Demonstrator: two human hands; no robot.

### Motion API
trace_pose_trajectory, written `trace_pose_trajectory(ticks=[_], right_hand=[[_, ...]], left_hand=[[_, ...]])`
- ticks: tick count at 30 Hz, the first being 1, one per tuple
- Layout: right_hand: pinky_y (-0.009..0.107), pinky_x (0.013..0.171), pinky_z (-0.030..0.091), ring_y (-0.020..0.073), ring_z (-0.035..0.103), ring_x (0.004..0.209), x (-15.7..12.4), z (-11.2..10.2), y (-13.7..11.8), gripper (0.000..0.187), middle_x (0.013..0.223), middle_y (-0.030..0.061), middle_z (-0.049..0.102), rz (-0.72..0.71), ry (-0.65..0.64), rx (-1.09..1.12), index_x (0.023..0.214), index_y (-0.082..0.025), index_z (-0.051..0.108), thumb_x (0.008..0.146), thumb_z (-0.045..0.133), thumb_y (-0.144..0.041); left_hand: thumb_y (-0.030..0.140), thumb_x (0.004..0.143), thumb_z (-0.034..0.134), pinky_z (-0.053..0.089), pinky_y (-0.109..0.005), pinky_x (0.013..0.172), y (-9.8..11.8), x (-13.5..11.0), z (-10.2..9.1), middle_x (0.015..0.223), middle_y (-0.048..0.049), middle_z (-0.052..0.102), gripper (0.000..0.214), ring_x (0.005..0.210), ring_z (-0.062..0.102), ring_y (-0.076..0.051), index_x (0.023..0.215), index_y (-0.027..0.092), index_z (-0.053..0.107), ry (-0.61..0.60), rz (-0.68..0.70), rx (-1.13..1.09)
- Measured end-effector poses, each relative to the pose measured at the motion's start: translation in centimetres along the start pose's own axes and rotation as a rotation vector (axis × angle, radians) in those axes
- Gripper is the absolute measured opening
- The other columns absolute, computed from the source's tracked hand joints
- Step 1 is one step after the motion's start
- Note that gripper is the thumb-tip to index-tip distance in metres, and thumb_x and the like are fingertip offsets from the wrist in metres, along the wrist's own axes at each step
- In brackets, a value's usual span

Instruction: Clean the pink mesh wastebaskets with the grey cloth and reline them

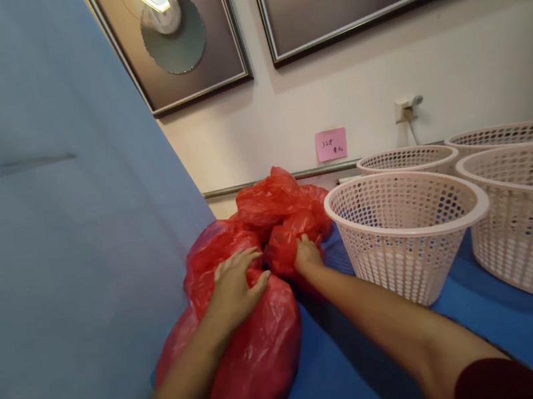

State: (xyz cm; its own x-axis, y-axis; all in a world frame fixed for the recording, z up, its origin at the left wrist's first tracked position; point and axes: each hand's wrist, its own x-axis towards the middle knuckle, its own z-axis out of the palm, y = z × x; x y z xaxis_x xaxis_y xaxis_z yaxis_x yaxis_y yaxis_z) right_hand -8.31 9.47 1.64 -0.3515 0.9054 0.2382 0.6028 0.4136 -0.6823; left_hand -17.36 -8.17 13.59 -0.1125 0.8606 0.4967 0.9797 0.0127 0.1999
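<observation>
Several red plastic bags [262, 348] lie in a pile on the blue-covered surface, the nearest one bulging toward me. On top of that near bag rests my left hand [237, 288], its fingers stretched out and the thumb apart. Farther back and to the right, my right hand [308, 253] has its fingers curled into a smaller bunched red bag [286, 243]. Its fingertips are partly sunk in the crumpled plastic. What the bags contain is hidden.
Several pale pink perforated baskets [410, 230] stand to the right on the blue cloth [325, 379]. A light blue panel or curtain [53, 260] closes off the left. Behind are a wall with framed pictures [190, 36], a pink note [331, 144] and a socket [405, 110].
</observation>
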Motion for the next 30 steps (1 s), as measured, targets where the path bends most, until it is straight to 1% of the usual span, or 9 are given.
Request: trace_pose_trajectory(ticks=[5,8,11,15,20,23,25,28,30], right_hand=[[0.046,0.103,0.043,0.0319,0.057,0.124,0.0,3.1,-0.8,0.043,0.143,0.016,0.056,-0.16,-0.231,-0.142,0.132,-0.022,0.065,0.096,0.041,-0.024],[0.047,0.11,0.038,0.0325,0.051,0.132,0.9,3.7,-1.2,0.045,0.151,0.0121,0.05,-0.257,-0.34,-0.184,0.137,-0.027,0.061,0.094,0.05,-0.038],[0.055,0.111,0.036,0.0382,0.049,0.134,2.0,3.6,-0.9,0.061,0.154,0.0169,0.045,-0.236,-0.403,-0.227,0.145,-0.025,0.053,0.089,0.058,-0.048],[0.058,0.115,0.027,0.0399,0.042,0.141,2.2,3.1,-0.5,0.082,0.16,0.0208,0.035,-0.189,-0.375,-0.268,0.155,-0.022,0.037,0.084,0.065,-0.049],[0.06,0.12,0.016,0.0408,0.014,0.154,-0.5,2.2,-0.9,0.108,0.17,0.0191,0.005,-0.099,-0.206,-0.304,0.164,-0.018,0.009,0.078,0.072,-0.038],[0.059,0.119,0.02,0.0386,0.009,0.155,-3.4,1.6,-1.0,0.097,0.171,0.0162,0.003,-0.116,-0.053,-0.287,0.164,-0.019,0.008,0.086,0.063,-0.033],[0.06,0.117,0.022,0.0375,0.009,0.156,-5.1,1.4,-0.7,0.084,0.172,0.0135,0.002,-0.187,-0.041,-0.268,0.165,-0.024,0.008,0.094,0.053,-0.032],[0.06,0.117,0.022,0.0364,0.009,0.156,-5.7,1.1,0.3,0.071,0.172,0.0084,0.004,-0.295,-0.196,-0.242,0.163,-0.033,0.016,0.098,0.046,-0.036],[0.057,0.119,0.02,0.0333,0.01,0.157,-4.8,0.8,1.0,0.069,0.172,0.0074,0.009,-0.314,-0.306,-0.247,0.162,-0.032,0.022,0.099,0.047,-0.038]], left_hand=[[0.042,0.092,0.057,0.041,-0.062,0.112,-0.8,-4.3,-1.1,0.132,-0.0075,0.07,0.033,0.133,0.057,-0.033,0.119,0.026,0.069,0.153,0.042,0.02],[0.041,0.093,0.057,0.044,-0.063,0.11,-1.5,-6.8,-0.5,0.132,-0.0066,0.069,0.031,0.131,0.059,-0.032,0.118,0.027,0.07,0.181,0.024,0.025],[0.04,0.093,0.057,0.046,-0.062,0.11,-2.0,-8.7,0.2,0.132,-0.0066,0.069,0.03,0.13,0.059,-0.032,0.117,0.027,0.07,0.189,-0.004,0.008],[0.039,0.092,0.058,0.046,-0.06,0.114,-2.2,-10.7,0.6,0.139,-0.0044,0.065,0.032,0.133,0.057,-0.032,0.12,0.031,0.07,0.23,-0.064,-0.04],[0.039,0.089,0.061,0.042,-0.062,0.117,-2.0,-13.3,0.4,0.143,-0.0032,0.061,0.029,0.136,0.055,-0.034,0.117,0.034,0.07,0.323,-0.158,-0.098],[0.038,0.091,0.06,0.038,-0.063,0.119,-2.0,-15.0,0.3,0.146,-0.003,0.058,0.029,0.138,0.053,-0.033,0.119,0.035,0.067,0.365,-0.185,-0.082],[0.038,0.092,0.059,0.035,-0.064,0.121,-2.0,-15.9,0.2,0.149,-0.0034,0.055,0.032,0.14,0.051,-0.034,0.123,0.035,0.064,0.392,-0.187,-0.047],[0.042,0.092,0.059,0.032,-0.064,0.122,-2.1,-16.8,0.2,0.156,-0.0042,0.047,0.043,0.144,0.046,-0.035,0.134,0.035,0.057,0.387,-0.213,-0.014],[0.047,0.089,0.062,0.032,-0.064,0.122,-2.2,-17.0,0.3,0.162,-0.0041,0.04,0.06,0.147,0.041,-0.037,0.146,0.037,0.046,0.36,-0.244,-0.005]])
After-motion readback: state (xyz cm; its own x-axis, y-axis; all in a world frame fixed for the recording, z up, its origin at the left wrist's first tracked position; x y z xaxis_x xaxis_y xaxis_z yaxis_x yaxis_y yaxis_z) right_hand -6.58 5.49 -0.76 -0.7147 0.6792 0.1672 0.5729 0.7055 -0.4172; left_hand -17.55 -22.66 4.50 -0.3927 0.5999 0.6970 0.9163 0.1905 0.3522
